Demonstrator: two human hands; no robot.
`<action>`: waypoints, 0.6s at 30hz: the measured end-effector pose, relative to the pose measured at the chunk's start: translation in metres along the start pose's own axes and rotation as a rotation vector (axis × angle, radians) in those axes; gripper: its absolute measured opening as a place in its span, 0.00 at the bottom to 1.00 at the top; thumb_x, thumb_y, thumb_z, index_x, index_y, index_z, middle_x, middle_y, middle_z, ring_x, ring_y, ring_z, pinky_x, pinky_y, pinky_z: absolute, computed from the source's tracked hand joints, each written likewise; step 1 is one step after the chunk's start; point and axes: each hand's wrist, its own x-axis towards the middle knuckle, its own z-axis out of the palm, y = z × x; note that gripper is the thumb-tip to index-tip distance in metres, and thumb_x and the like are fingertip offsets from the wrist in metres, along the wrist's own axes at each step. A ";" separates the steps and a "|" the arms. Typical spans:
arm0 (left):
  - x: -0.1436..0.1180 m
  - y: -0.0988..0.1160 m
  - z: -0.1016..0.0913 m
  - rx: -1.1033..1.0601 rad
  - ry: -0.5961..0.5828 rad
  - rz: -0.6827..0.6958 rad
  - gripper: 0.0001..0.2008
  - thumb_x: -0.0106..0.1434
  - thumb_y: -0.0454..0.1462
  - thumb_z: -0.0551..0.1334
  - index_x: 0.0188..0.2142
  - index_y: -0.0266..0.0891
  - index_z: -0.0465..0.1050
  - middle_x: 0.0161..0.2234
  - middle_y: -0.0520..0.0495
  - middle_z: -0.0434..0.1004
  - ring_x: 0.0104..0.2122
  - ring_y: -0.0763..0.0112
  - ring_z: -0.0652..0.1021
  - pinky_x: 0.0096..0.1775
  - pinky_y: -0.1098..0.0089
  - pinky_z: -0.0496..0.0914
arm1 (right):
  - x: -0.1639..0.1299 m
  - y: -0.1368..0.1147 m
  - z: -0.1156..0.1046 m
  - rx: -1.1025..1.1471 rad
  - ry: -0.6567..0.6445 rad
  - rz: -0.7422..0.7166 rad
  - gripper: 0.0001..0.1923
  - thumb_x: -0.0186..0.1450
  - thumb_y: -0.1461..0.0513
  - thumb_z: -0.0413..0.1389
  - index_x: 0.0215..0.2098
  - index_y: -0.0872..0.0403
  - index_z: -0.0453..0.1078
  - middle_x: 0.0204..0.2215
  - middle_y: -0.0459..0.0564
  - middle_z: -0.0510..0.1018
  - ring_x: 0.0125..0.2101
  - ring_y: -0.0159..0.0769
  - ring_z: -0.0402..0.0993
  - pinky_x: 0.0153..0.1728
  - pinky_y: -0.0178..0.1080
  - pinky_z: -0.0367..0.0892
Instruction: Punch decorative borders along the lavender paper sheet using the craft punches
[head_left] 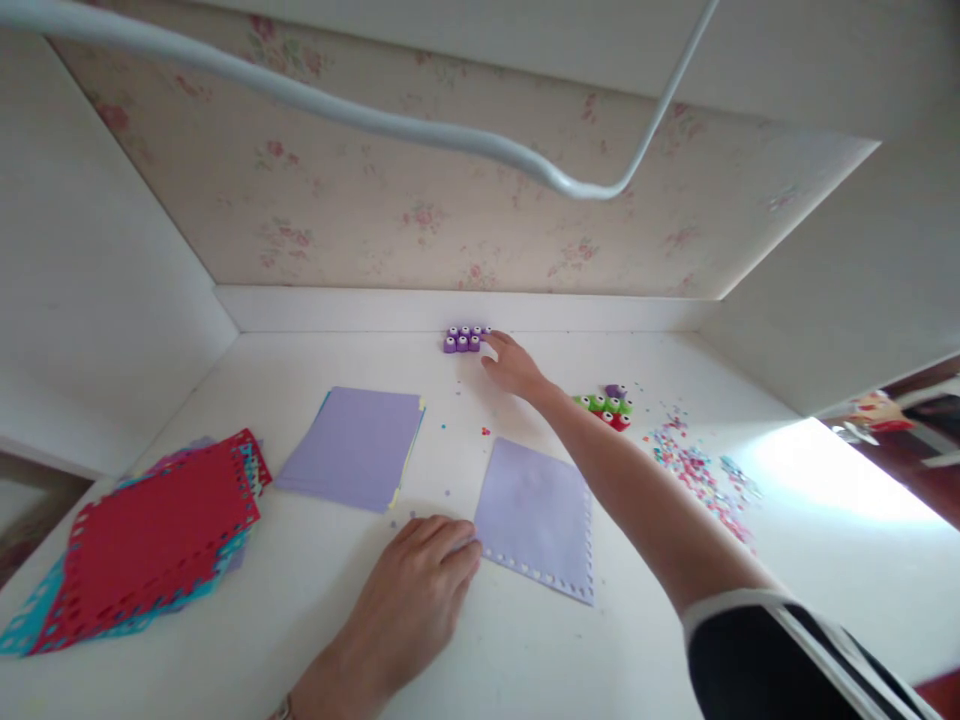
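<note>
My right hand (511, 366) is stretched far across the white table (300, 620), its fingertips touching the right end of a cluster of small purple punches (463, 339) near the back wall; whether it grips one I cannot tell. My left hand (420, 590) lies flat on the table, fingers touching the left corner of a lilac paper sheet (536, 515). That sheet has a row of punched holes along its right and lower edges.
A stack of plain lilac sheets (351, 447) lies left of centre. Punched red and teal sheets (142, 540) are piled at the left edge. Green, red and purple punches (607, 403) sit to the right, with scattered paper confetti (697, 470) beyond. A white bar (360, 115) crosses overhead.
</note>
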 end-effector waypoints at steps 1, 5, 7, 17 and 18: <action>-0.001 -0.001 0.001 -0.002 -0.002 0.002 0.09 0.68 0.29 0.58 0.44 0.41 0.75 0.46 0.47 0.79 0.45 0.59 0.77 0.48 0.54 0.72 | 0.007 -0.006 0.007 0.012 0.000 -0.003 0.23 0.70 0.60 0.55 0.62 0.54 0.64 0.65 0.56 0.63 0.61 0.44 0.64 0.61 0.49 0.60; -0.001 -0.003 0.003 -0.005 -0.018 0.015 0.10 0.69 0.30 0.58 0.47 0.41 0.74 0.49 0.47 0.78 0.48 0.60 0.75 0.51 0.55 0.70 | 0.021 -0.019 0.020 0.050 0.032 0.047 0.18 0.71 0.56 0.55 0.56 0.55 0.68 0.58 0.56 0.71 0.55 0.46 0.70 0.56 0.56 0.64; -0.001 -0.002 0.004 -0.004 -0.024 0.013 0.09 0.69 0.32 0.58 0.46 0.41 0.74 0.49 0.47 0.78 0.48 0.60 0.75 0.51 0.55 0.70 | 0.020 -0.020 0.020 0.069 0.061 0.078 0.15 0.71 0.57 0.55 0.52 0.56 0.71 0.54 0.57 0.74 0.52 0.45 0.72 0.54 0.53 0.65; 0.002 0.009 0.004 -0.014 -0.022 -0.010 0.09 0.67 0.35 0.62 0.47 0.42 0.74 0.48 0.47 0.77 0.48 0.57 0.73 0.51 0.51 0.68 | -0.061 -0.039 -0.004 0.384 -0.044 -0.104 0.10 0.67 0.65 0.54 0.45 0.53 0.71 0.42 0.48 0.81 0.42 0.34 0.80 0.45 0.35 0.71; 0.003 0.010 0.004 -0.015 -0.016 -0.006 0.09 0.67 0.35 0.63 0.47 0.43 0.74 0.48 0.47 0.77 0.48 0.57 0.74 0.51 0.51 0.68 | -0.078 -0.043 -0.008 0.423 -0.090 -0.161 0.09 0.66 0.65 0.55 0.45 0.52 0.71 0.41 0.46 0.81 0.42 0.32 0.80 0.46 0.34 0.72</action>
